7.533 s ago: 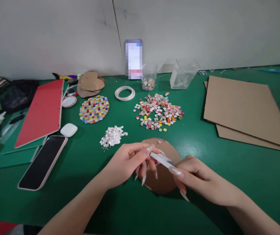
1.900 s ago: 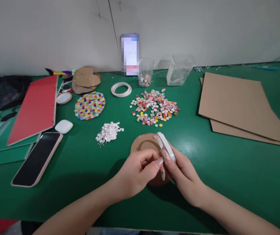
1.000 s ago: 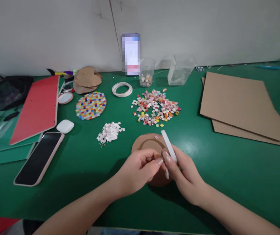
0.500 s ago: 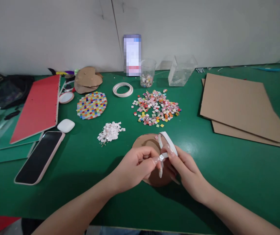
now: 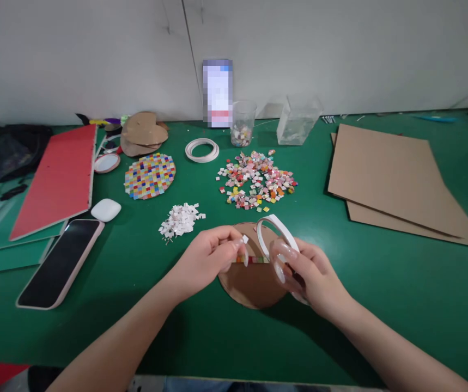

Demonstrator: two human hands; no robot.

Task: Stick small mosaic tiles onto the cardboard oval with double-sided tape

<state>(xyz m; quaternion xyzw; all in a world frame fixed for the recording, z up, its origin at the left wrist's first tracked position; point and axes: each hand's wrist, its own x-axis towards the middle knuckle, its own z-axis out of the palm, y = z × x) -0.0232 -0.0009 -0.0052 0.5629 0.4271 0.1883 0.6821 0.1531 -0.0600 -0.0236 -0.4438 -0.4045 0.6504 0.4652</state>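
My left hand [image 5: 221, 253] pinches a small white square piece [image 5: 245, 239] at its fingertips, above the round cardboard [image 5: 254, 288]. In my right hand [image 5: 303, 267] is a loop of white tape [image 5: 280, 228], its curve standing up over the cardboard's right side. Across the disc's middle runs a short row of coloured mosaic tiles [image 5: 258, 259], partly covered by my fingers. A pile of small white pieces [image 5: 181, 220] lies beyond my left hand. Mixed coloured tiles [image 5: 258, 179] are spread behind the disc.
A tile-covered disc [image 5: 150, 176], a roll of white tape [image 5: 201, 158], a cup of tiles [image 5: 242, 136] and a clear box [image 5: 297, 122] stand farther back. Left are a phone [image 5: 60, 264], white case [image 5: 105, 209] and red board [image 5: 60, 179]; right, cardboard sheets [image 5: 384, 174].
My hands have come apart: the left moved left and up with the small white piece, away from the tape loop in my right. The tile row on the disc now shows.
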